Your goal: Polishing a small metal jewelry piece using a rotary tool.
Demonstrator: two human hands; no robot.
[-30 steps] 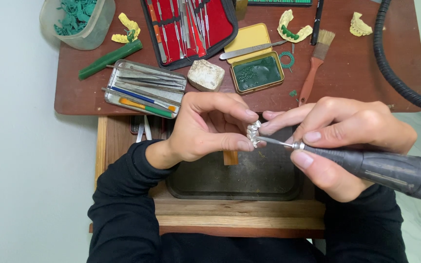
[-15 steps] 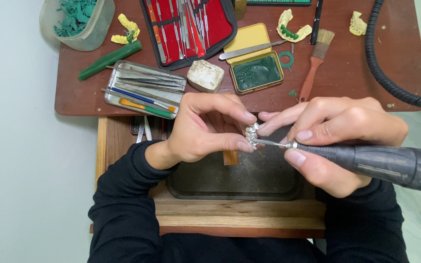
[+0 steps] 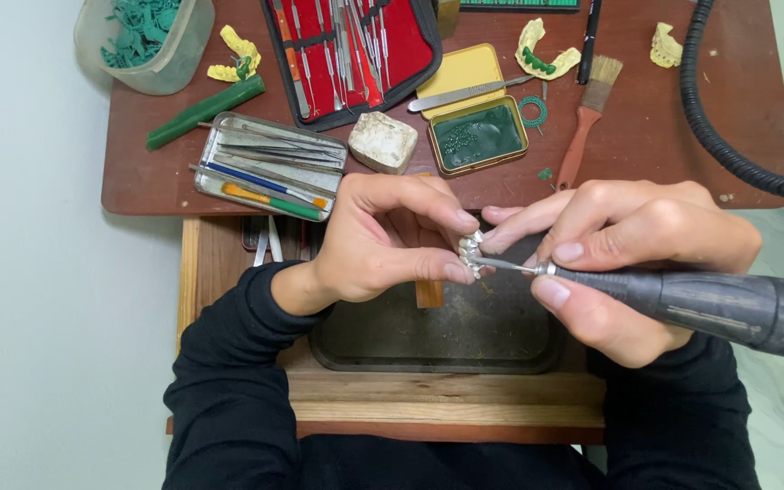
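My left hand (image 3: pixel 383 238) pinches a small silvery metal casting (image 3: pixel 471 252) between thumb and fingertips, above a dark tray (image 3: pixel 410 340). My right hand (image 3: pixel 632 249) grips a dark grey rotary handpiece (image 3: pixel 710 307) like a pen; its thin bur tip touches the casting from the right. My right index finger rests against the casting too. A black corrugated hose (image 3: pixel 728 136) curves away over the desk at the right.
On the brown desk (image 3: pixel 646 145) lie an open metal tin of instruments (image 3: pixel 269 165), a red-lined tool case (image 3: pixel 347 50), a yellow tin with green wax (image 3: pixel 480 136), a stone block (image 3: pixel 383 142), a brush (image 3: pixel 587 118), yellow dental models (image 3: pixel 546 50), a green stick (image 3: pixel 203 111) and a tub of green pieces (image 3: pixel 142 36).
Both hands stay together on the casting; the handpiece tip has shifted only slightly against it. The hose at the right has swayed a little.
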